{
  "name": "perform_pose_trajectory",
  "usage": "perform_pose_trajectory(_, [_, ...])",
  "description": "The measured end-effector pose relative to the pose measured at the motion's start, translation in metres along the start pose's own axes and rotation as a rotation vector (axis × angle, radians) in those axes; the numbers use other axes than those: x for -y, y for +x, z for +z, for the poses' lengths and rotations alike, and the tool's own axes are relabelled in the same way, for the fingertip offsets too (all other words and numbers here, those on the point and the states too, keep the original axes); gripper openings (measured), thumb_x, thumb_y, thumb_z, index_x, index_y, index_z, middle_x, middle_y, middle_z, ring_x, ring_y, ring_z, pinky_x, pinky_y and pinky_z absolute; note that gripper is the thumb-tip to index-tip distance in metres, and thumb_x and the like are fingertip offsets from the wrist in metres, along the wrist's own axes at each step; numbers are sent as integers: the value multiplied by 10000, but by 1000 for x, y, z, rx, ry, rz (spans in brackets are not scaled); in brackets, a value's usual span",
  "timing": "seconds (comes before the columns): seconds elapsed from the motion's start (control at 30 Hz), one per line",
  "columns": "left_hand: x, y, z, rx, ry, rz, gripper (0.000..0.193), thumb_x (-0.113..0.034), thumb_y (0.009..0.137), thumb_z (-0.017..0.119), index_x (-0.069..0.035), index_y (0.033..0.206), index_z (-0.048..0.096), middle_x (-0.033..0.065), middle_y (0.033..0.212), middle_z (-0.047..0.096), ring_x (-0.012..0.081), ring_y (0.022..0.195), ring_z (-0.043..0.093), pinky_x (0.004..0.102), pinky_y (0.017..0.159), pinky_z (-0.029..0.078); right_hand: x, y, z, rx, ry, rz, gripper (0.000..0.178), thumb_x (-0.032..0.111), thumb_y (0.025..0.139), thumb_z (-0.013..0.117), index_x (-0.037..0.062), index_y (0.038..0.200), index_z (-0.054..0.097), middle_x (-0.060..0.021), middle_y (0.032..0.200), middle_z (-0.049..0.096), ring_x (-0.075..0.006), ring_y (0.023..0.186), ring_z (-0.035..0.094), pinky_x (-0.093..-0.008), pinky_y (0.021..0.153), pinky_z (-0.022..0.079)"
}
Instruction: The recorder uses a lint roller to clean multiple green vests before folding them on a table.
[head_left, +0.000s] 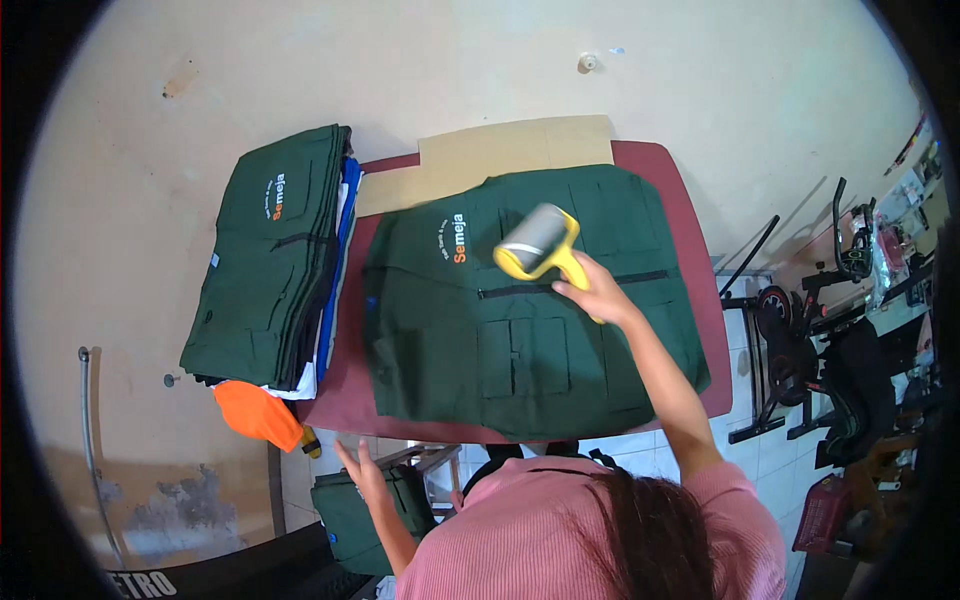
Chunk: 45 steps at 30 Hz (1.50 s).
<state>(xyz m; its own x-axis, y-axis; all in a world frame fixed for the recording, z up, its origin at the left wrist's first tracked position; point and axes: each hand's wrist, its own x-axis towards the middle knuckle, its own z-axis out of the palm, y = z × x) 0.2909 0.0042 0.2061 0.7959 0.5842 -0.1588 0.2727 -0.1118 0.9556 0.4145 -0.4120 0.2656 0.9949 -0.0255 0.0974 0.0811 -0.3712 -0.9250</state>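
Observation:
A dark green garment point(430, 340) with stitched pockets and a dark zip lies spread flat across the maroon tabletop point(340, 385). Light and orange print marks its upper left part. My right hand point(598, 290) grips the yellow handle of a lint roller point(535, 242); its wide grey roller head is over the garment, and I cannot tell whether it touches the cloth. Off the table's near edge, at the left, my left hand point(366, 478) is held with its fingers spread and nothing in it. Below that hand a folded green garment point(350, 530) rests on a low support.
A tall stack of folded garments point(265, 260), mostly dark green, stands at the table's left. Orange cloth point(258, 415) hangs from its near end. Cardboard point(520, 148) lies along the back edge by the wall. Exercise equipment point(790, 310) stands on the floor to the right.

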Motion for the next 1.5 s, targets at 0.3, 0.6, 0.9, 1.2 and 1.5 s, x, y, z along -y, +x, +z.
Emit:
perform_pose_trajectory(0.3, [-39, -12, 154, 610, 820, 894, 638, -440, 709, 581, -173, 1255, 388, 151, 1356, 229, 375, 1241, 194, 568, 961, 136, -60, -190, -45, -537, -213, 275, 247, 62, 719, 601, -3, 928, 487, -118, 764, 523, -261, 668, 520, -345, 621, 416])
perform_pose_trajectory(0.6, [-9, -63, 210, 800, 963, 931, 855, -635, 586, 579, -230, 1296, 328, 105, 1405, 100, 408, 1269, 20, 667, 906, 43, -90, -248, -45, -408, -405, 496, 558, 184, 739, 587, 21, 1230, 380, -207, 1258, 382, -316, 1218, 299, -476, 1022, 59])
perform_pose_trajectory(0.9, [4, -55, 179, 714, 880, 724, 763, -555, 725, 501, -149, 1324, 257, 138, 1392, 139, 358, 1275, 102, 607, 954, 65, -2, -219, -113, 207, 122, 856, 203, 82, 674, 685, 37, 820, 551, 16, 656, 543, -53, 525, 479, -211, 431, 401])
perform_pose_trajectory(1.2, [22, 5, 30, 215, 736, 298, 465, -282, 796, 511, -115, 1222, 426, 135, 1326, 320, 297, 1243, 264, 561, 966, 151, -4, -53, 72, 1000, -243, 365, 399, 418, 877, 374, 52, 803, 512, -26, 463, 433, -113, 371, 431, -273, 374, 350])
perform_pose_trajectory(1.5, [-9, 36, 51, 240, 520, 580, 245, -118, 777, 523, -45, 1003, 581, 163, 1084, 530, 302, 1029, 483, 360, 891, 349, 21, -11, 207, 912, -262, 242, 469, 487, 818, 442, 27, 748, 499, -78, 540, 521, -167, 428, 506, -303, 411, 400])
